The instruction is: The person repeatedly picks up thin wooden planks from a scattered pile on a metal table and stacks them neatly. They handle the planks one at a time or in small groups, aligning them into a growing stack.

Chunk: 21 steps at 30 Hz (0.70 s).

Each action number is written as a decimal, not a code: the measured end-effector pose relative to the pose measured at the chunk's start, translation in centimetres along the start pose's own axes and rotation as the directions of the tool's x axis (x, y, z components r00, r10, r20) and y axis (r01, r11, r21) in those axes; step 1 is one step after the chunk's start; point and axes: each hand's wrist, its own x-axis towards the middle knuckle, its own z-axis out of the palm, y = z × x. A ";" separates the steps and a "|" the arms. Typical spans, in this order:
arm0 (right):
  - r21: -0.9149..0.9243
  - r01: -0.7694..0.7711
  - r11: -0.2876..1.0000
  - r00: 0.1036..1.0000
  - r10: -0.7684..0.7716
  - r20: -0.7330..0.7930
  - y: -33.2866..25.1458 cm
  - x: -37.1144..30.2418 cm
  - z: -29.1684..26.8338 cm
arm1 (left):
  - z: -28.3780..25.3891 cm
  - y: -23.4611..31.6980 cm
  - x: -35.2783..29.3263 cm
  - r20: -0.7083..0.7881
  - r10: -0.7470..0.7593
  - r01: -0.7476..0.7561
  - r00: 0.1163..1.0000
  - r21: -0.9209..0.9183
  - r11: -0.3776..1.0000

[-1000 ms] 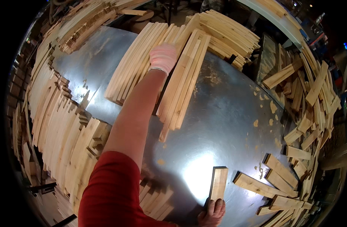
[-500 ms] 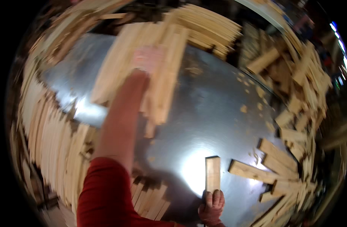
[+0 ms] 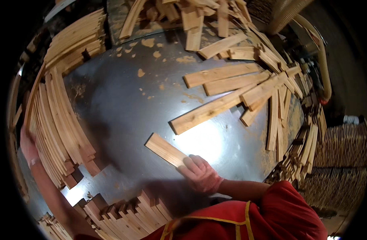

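Short wooden slat (image 3: 165,149) lies flat on the grey metal table (image 3: 123,100), near the person's edge, angled with its far end up-left and its near end under the right hand (image 3: 199,173). Right hand rests palm-down on that near end, fingers (image 3: 188,163) together and laid over the wood rather than wrapped round it; thumb hidden, so a pinch cannot be confirmed. Left hand (image 3: 28,145) is far out at the picture's left rim, beside the long curved row of stacked slats (image 3: 59,120); blurred and partly cut off, so whether it is spread or gripping cannot be told. Just past the short slat, a longer board (image 3: 209,112) lies diagonally on a bright glare patch, apart from it. Beyond that, loose boards (image 3: 235,78) fan toward the right and merge into a heap (image 3: 287,120) along the right rim. Another neat stack (image 3: 127,212) sits at the near edge, just left of the red sleeve (image 3: 279,204). Sawdust flecks (image 3: 141,73) dot the far half of the table. Judgement: sliding the slat goes best with flat, even pressure and the piece kept level on the sheet metal, steering clear of the longer board's end; lifting it calls for the thumb under the near edge first.
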 end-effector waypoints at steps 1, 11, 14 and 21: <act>0.021 -0.007 1.000 1.000 0.007 0.009 0.0 -0.6 0.0 | -0.9 -1.8 -1.7 -0.028 -0.038 0.032 0.999 -0.190 0.981; 0.452 -0.244 0.858 0.969 0.236 0.075 2.2 -2.7 -2.0 | -16.2 29.7 -34.3 0.717 0.409 0.819 0.565 -0.424 -0.387; 0.573 -0.244 0.782 0.962 0.271 0.041 5.9 -5.2 -4.0 | -18.3 36.3 -37.3 0.673 0.614 0.910 0.412 -0.270 -0.314; 0.785 -0.290 0.547 0.830 0.553 -0.079 15.6 -10.3 -11.8 | -26.9 61.1 -17.2 0.258 0.452 0.487 0.854 -0.703 -0.518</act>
